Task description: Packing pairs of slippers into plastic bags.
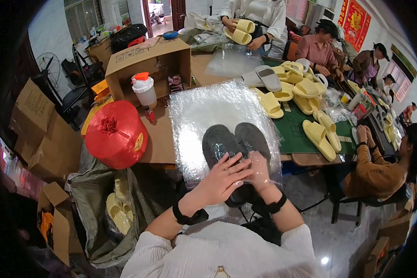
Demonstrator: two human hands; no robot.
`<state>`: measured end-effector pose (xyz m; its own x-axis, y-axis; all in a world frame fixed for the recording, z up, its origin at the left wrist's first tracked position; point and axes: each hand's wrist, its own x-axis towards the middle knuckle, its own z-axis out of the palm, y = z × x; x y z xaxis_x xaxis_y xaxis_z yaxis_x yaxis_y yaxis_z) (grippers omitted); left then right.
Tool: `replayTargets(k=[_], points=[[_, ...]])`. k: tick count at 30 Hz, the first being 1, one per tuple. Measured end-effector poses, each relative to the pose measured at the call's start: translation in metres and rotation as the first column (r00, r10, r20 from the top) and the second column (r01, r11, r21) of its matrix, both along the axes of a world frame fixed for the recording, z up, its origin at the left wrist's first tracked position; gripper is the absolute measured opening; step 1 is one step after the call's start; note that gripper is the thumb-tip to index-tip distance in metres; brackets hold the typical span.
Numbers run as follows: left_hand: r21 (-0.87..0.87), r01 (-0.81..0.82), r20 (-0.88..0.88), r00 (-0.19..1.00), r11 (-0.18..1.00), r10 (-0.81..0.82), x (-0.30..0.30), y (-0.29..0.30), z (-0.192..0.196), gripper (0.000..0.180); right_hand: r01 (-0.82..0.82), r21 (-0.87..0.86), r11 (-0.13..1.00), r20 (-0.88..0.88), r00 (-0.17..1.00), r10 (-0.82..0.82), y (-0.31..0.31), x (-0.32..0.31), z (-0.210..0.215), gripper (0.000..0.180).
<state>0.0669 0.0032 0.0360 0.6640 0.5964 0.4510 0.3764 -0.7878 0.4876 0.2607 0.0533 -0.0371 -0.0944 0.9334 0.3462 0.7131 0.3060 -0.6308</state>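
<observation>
A pair of dark grey slippers (217,142) lies side by side, toes away from me, with shiny clear film over part of them. Beneath them is a stack of clear plastic bags (190,113) on the table. My left hand (221,180) rests across the slippers with its fingers stretched out. Close against it, my right hand (259,172) is curled at the slippers' near part and seems to grip them; its fingertips are hidden. Clear film appears to lie over the right hand. The heel ends jut past the table's near edge.
Left on the table stand a red roll of plastic twine (116,134), a white bottle (145,90) and an open cardboard box (180,60). Yellow slippers (319,139) cover a green mat (292,134) at right. A sack (92,185) sits below left. A co-worker (375,171) sits at right.
</observation>
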Motion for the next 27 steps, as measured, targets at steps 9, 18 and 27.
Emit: replayTargets(k=[9, 18, 27], points=[[-0.025, 0.002, 0.006, 1.0, 1.0, -0.002, -0.02, -0.015, 0.024, 0.043, 0.189, 0.039, 0.981, 0.159, 0.968, -0.193, 0.079, -0.049, 0.024, 0.031], [-0.074, -0.082, 0.064, 0.994, 0.994, 0.086, -0.052, -0.02, -0.008, 0.056, -0.006, 0.226, 0.974, 0.052, 0.999, -0.006, 0.058, -0.041, -0.002, 0.057], [-0.597, -0.584, 0.076, 0.641, 0.55, 0.764, -0.073, -0.007, -0.035, 0.061, -0.567, -0.224, 0.793, -0.204, 0.823, 0.53, -0.079, 0.016, 0.1, 0.051]])
